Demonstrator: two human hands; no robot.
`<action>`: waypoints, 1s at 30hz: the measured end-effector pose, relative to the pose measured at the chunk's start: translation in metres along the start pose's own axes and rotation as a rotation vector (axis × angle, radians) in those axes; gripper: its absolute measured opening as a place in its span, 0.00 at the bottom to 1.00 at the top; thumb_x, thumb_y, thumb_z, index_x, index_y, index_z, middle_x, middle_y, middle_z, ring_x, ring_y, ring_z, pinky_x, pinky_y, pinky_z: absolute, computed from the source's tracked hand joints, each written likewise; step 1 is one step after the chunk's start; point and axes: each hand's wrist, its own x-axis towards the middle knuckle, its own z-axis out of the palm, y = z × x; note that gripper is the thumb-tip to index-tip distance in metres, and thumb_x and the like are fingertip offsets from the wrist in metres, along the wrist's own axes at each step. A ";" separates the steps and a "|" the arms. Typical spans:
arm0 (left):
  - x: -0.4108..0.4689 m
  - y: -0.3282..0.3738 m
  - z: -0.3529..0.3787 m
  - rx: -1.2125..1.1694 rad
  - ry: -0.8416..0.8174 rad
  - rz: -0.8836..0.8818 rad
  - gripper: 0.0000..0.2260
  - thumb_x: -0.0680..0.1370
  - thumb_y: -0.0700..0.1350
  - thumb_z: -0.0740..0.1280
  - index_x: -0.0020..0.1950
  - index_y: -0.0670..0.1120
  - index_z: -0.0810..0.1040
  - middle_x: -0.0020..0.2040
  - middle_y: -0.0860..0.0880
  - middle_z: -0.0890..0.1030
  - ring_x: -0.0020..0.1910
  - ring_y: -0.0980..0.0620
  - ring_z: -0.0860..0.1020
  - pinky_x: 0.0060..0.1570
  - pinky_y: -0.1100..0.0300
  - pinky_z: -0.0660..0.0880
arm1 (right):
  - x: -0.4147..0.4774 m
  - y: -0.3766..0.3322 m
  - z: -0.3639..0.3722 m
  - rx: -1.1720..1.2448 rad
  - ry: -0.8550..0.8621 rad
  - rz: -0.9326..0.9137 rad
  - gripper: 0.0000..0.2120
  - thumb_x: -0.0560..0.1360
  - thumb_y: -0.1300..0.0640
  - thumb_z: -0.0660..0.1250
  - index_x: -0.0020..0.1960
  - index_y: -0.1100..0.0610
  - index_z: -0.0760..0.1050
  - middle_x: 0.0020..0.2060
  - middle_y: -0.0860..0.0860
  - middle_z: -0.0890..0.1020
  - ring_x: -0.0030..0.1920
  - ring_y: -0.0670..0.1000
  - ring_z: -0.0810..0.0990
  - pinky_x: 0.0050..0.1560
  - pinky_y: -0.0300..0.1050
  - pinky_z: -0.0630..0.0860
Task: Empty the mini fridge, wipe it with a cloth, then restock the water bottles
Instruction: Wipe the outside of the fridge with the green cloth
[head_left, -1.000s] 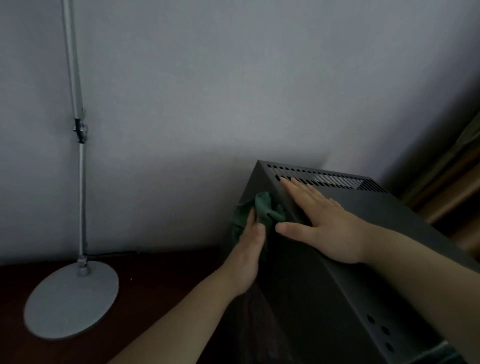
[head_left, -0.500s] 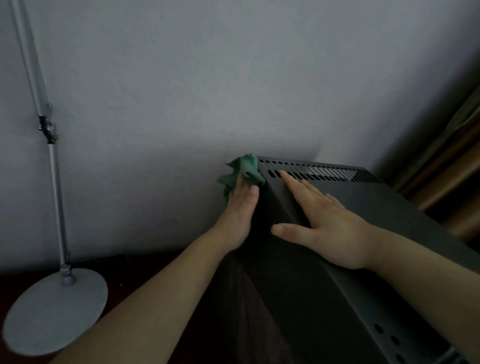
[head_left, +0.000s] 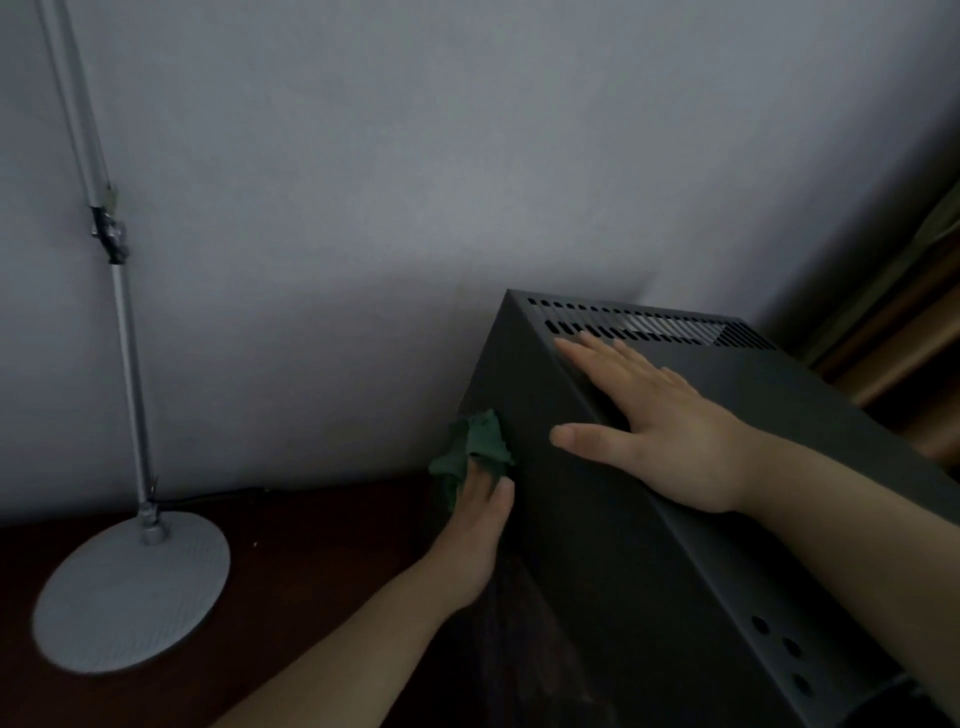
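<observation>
The mini fridge (head_left: 597, 545) is a dark grey box at the right, seen from above, with vent slots along the back of its top. My left hand (head_left: 475, 530) presses a crumpled green cloth (head_left: 475, 449) against the fridge's left side wall, about halfway down. My right hand (head_left: 660, 436) lies flat on the top of the fridge, fingers spread and pointing toward the vents. No water bottles are in view, and the fridge's door and inside are hidden.
A grey desk lamp with a round base (head_left: 130, 587) and a thin pole (head_left: 124, 322) stands on the dark wooden surface (head_left: 311, 561) at the left. A black cable (head_left: 208, 498) runs along the wall. The wall is close behind the fridge.
My left hand has slid the cloth down the fridge's left side, from its top back corner to about mid-height. My right hand stays flat on top.
</observation>
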 end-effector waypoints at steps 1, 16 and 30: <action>-0.009 0.007 0.004 0.068 -0.032 0.039 0.38 0.72 0.80 0.50 0.78 0.68 0.47 0.81 0.65 0.45 0.79 0.66 0.44 0.80 0.55 0.45 | 0.000 0.000 0.000 0.001 -0.001 0.001 0.46 0.63 0.18 0.48 0.77 0.30 0.39 0.80 0.36 0.42 0.80 0.42 0.39 0.79 0.59 0.44; -0.020 -0.002 0.013 -0.054 0.024 -0.063 0.39 0.69 0.81 0.55 0.76 0.68 0.54 0.82 0.60 0.51 0.80 0.62 0.49 0.80 0.49 0.48 | -0.002 0.000 0.000 0.000 0.004 -0.013 0.45 0.66 0.20 0.51 0.78 0.31 0.42 0.81 0.38 0.44 0.80 0.44 0.41 0.79 0.62 0.46; 0.038 0.030 -0.021 -0.057 0.051 -0.058 0.46 0.73 0.72 0.65 0.82 0.52 0.48 0.77 0.56 0.58 0.77 0.56 0.57 0.78 0.54 0.53 | -0.003 0.000 0.000 0.000 -0.009 -0.024 0.44 0.64 0.19 0.49 0.77 0.28 0.42 0.80 0.38 0.43 0.80 0.44 0.39 0.79 0.61 0.44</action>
